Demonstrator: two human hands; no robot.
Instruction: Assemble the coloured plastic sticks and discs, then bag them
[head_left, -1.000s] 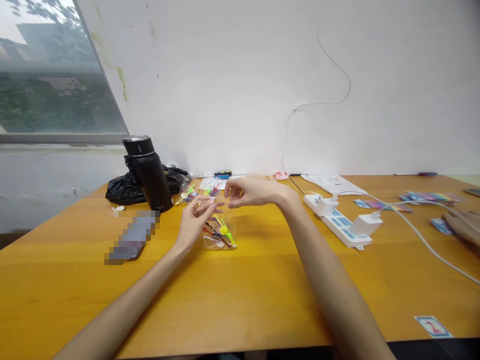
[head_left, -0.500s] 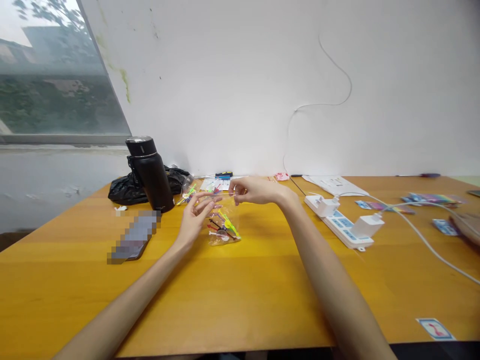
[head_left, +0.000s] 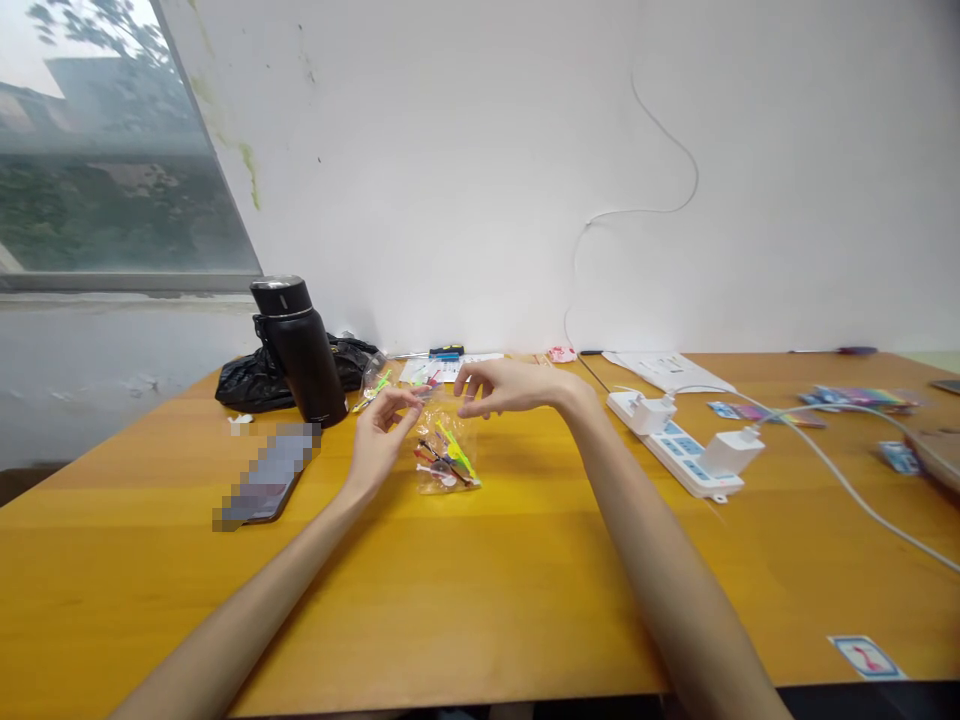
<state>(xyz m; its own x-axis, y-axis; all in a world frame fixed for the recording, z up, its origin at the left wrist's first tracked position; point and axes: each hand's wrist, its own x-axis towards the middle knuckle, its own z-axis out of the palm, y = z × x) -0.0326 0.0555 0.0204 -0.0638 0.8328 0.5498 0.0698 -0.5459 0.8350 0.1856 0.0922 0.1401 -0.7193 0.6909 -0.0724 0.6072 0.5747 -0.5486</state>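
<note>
A clear plastic bag (head_left: 448, 468) hangs or stands upright over the middle of the table, its lower end near the wood. Inside it lie small coloured plastic parts, among them yellow-green, red, black and white pieces. My left hand (head_left: 382, 435) pinches the bag's upper left corner between thumb and fingertips. At the upper right corner is my right hand (head_left: 506, 388), its fingers curved and apart, with nothing visible between them. Whether the right thumb touches the plastic, I cannot tell.
A black bottle (head_left: 304, 355) and a phone (head_left: 270, 478) are at the left, with a black plastic bag (head_left: 247, 380) behind. To the right lies a white power strip (head_left: 679, 450) with plugged-in chargers and trailing cables. Another person's hand (head_left: 937, 455) shows at the right edge.
My right fingers have spread from their pinch at the bag's upper edge. My left fingers have closed together at its upper left corner. The other person's hand has shifted slightly.
</note>
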